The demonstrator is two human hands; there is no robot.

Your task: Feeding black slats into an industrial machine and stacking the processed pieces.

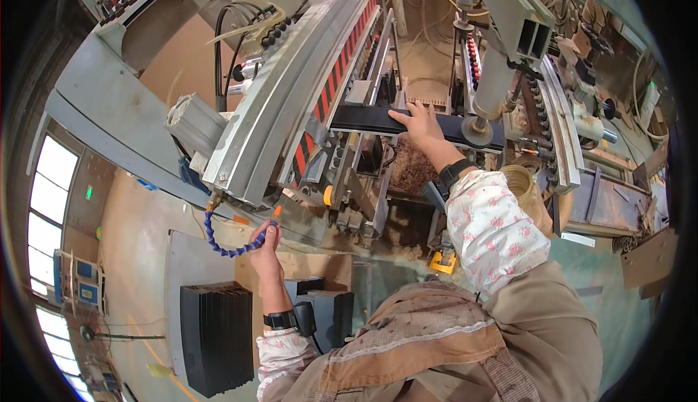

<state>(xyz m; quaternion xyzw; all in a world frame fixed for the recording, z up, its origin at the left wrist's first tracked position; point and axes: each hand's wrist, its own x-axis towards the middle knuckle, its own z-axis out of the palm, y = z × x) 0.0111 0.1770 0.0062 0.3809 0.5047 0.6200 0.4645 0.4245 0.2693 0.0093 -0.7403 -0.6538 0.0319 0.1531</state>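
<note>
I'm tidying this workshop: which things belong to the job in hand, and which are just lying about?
Belongs:
dark board, under the right hand
blue hose, in the left hand
machine bearing the board
dark stack, lower left, perhaps

Probably just lying about:
brown panels, far right
blue-and-wood stand, far left

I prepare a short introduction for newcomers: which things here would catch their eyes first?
Probably the red-black striped band along the grey beam, upper middle. Then the blue hose with orange tip in the left hand, lower left, and the dark board under the right hand, near the centre.
</note>
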